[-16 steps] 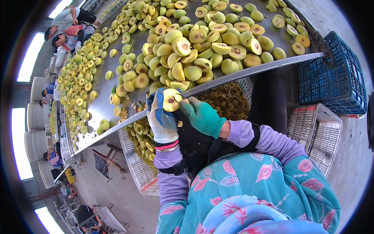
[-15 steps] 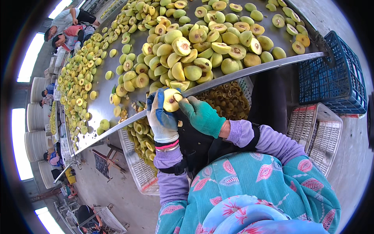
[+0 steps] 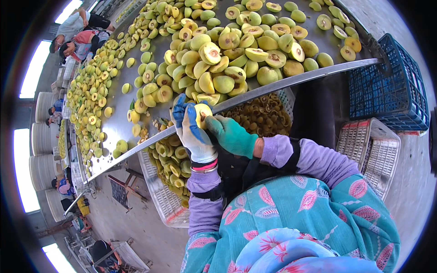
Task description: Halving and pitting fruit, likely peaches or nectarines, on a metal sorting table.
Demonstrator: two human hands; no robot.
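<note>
My left hand (image 3: 193,129), in a white glove with blue-coated fingers, holds a halved yellow-green stone fruit (image 3: 201,113) at the table's rim. Its pale cut face, with a brown hollow, is tilted toward my right hand (image 3: 232,135). That hand wears a green glove and is closed, thumb against the fruit's edge; anything inside its grip is hidden. Just beyond my hands, a heap of halved fruit (image 3: 224,85) lies on the metal table (image 3: 119,102), some halves cut side up.
Below the rim, a white crate (image 3: 170,211) holds fruit halves, beside a pile of brown pits or scraps (image 3: 259,116). At right stand a blue crate (image 3: 387,86) and white crates (image 3: 368,145). Other people work along the table's far left, near stacked white tubs (image 3: 42,136).
The fruit half has turned in my left hand, so its cut face shows narrower. My left wrist has shifted a little right, and my right hand has moved slightly left with it.
</note>
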